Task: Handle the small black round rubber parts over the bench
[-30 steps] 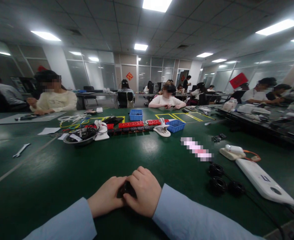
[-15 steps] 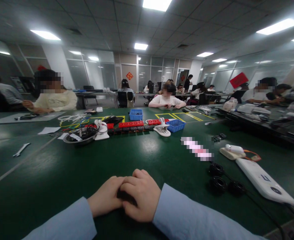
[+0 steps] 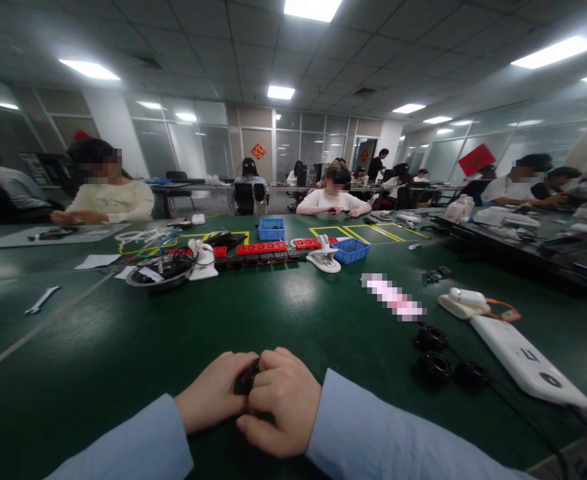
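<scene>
Close together at the near middle of the green table (image 3: 173, 340), my two hands meet over a small dark object (image 3: 248, 379). Only a sliver of it shows between them, so its kind is hidden. My left hand (image 3: 216, 392) has its fingers closed around the object's left side. Bent over it from the right is my right hand (image 3: 286, 403), its fingers curled and its thumb lying lower, toward me. Whether the right fingers grip the object or only press on it, I cannot tell.
To the right lie black ring-shaped parts (image 3: 436, 367) on a cable and a white power bank-like device (image 3: 530, 360). Farther off stand a metal bowl (image 3: 160, 283), red power strips (image 3: 260, 248), a white clamp (image 3: 324, 257) and blue bins (image 3: 350, 251). A wrench (image 3: 42, 301) lies left.
My right hand's fingers have curled and shifted slightly down, and its thumb has moved left and toward me. More of the dark object shows between my hands. My left hand has hardly moved.
</scene>
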The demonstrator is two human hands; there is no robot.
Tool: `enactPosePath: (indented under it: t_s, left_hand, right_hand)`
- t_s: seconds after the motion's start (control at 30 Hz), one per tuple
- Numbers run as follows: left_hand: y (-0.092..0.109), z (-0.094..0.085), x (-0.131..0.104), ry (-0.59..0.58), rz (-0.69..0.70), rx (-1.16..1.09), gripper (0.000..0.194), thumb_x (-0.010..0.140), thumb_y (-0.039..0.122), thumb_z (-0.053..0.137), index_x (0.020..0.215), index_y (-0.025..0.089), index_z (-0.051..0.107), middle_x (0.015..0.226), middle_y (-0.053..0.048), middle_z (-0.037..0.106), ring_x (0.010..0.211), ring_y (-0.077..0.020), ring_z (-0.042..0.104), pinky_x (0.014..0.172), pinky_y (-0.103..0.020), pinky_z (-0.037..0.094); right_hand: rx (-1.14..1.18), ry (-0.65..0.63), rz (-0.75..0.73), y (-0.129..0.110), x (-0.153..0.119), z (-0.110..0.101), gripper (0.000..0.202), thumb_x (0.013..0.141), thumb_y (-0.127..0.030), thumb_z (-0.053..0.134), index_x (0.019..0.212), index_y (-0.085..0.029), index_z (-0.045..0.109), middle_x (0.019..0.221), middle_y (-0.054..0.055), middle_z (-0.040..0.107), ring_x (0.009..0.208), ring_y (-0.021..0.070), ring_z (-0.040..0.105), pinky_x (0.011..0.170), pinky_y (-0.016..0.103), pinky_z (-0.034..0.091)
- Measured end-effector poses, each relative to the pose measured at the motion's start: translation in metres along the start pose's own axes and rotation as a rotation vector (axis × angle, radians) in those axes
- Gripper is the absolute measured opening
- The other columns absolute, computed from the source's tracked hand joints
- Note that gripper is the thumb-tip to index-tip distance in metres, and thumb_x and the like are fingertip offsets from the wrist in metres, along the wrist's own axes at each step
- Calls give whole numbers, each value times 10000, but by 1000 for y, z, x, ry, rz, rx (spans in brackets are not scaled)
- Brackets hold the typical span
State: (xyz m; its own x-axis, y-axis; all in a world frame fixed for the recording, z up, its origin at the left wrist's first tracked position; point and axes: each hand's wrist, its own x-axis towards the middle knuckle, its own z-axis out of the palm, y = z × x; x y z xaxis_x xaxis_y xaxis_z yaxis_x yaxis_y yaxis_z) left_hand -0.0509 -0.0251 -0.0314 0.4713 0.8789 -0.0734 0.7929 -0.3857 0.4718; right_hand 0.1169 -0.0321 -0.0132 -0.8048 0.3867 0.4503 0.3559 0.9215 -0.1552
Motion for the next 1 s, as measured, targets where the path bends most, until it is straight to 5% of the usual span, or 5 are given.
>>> enactPosePath:
  t_s: [0.43, 0.73, 1.0]
  left_hand:
    - [-1, -1, 1, 1, 8, 2, 251, 696, 413, 612, 794, 194, 536, 805, 6, 595, 745, -197, 531, 665, -282, 371]
    - [-5, -2, -1, -12, 28, -16, 409, 680, 525, 622, 941, 213, 575, 934, -18, 626, 835, -227, 545, 743, -324, 397]
    - [-1, -2, 0, 0, 24, -21, 329, 682, 431, 642, 914, 206, 579, 903, 2, 626, 802, -211, 555, 706, -293, 381]
  right_hand:
    - [-127, -4, 168, 18, 2, -1, 357, 800, -336, 527, 489, -159, 536, 491, -1, 542, 564, 122, 334, 563, 309, 216]
    - [-43, 16, 459, 26, 2, -2, 294, 886, -371, 441, 757, -164, 607, 733, 29, 612, 743, 158, 432, 661, 301, 278]
    - [45, 125, 367, 12, 1, -3, 306, 761, -434, 597, 886, -154, 583, 825, 40, 590, 803, 186, 446, 705, 317, 315]
